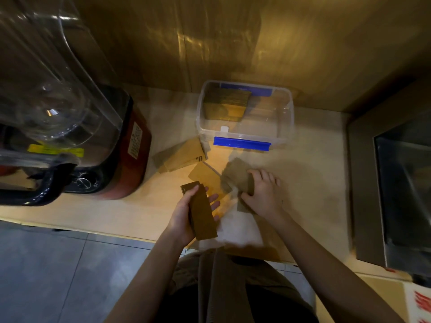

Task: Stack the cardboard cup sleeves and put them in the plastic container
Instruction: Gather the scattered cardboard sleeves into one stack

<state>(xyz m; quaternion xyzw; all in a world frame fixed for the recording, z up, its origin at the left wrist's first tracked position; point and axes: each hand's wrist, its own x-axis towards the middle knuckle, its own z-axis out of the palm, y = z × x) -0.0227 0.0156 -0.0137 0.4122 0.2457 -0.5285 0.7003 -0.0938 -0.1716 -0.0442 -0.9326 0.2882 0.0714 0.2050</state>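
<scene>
My left hand (184, 215) grips a stack of flat brown cardboard sleeves (201, 213) held on edge above the counter. Over to the right, my right hand (261, 192) closes on a blurred sleeve (236, 176) lying on the counter. One loose sleeve (205, 174) lies flat between the hands. A fanned pile of sleeves (180, 155) rests just left of the clear plastic container (286, 117) with blue clips. Inside the container, at its back left, stands a stack of sleeves (225, 104).
A blender (98, 145) with a red base and a clear jug fills the counter's left side. A steel sink (401, 187) lies at the right. The counter's front edge (93, 231) runs below my hands, with grey floor tiles beyond.
</scene>
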